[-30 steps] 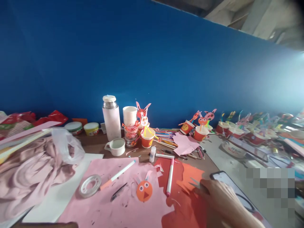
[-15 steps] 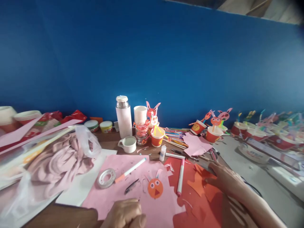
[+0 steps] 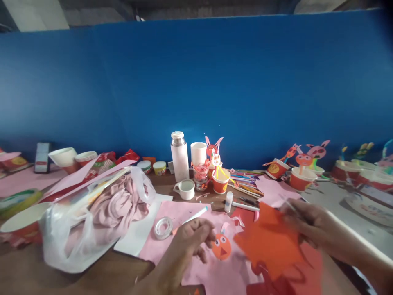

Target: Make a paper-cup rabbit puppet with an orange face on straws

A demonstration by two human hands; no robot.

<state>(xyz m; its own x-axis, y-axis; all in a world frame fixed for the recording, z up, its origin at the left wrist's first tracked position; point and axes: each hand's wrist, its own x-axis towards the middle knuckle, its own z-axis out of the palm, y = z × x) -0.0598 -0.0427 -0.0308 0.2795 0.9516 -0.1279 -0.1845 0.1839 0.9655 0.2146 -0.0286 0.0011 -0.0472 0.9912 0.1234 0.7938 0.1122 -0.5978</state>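
My right hand [image 3: 310, 221] holds a cut piece of orange paper [image 3: 273, 237] by its right edge, raised over the red paper [image 3: 313, 262]. A thin pale streak by those fingers is too blurred to name. My left hand [image 3: 192, 241] hovers above the pink paper [image 3: 225, 276], its fingers loosely curled and apart, with nothing visible in them. Close to its fingertips lies a round orange animal face [image 3: 221, 246] with two eyes and a red beak-like triangle. A roll of clear tape [image 3: 163, 228] and a marker [image 3: 195, 214] rest on the pink paper behind my left hand.
A small white glue bottle [image 3: 228, 202], a white cup [image 3: 185, 189] and a thermos [image 3: 179, 159] stand farther back. Decorated paper cups [image 3: 302, 179] line the right rear. A plastic bag [image 3: 69, 246] with pink cloth [image 3: 118, 200] lies left. A blue wall [image 3: 184, 82] closes off the back.
My right hand has picked up the orange paper from the red sheet and brought it leftward. My left hand has risen from the near edge, its fist loosened. The view has turned left.
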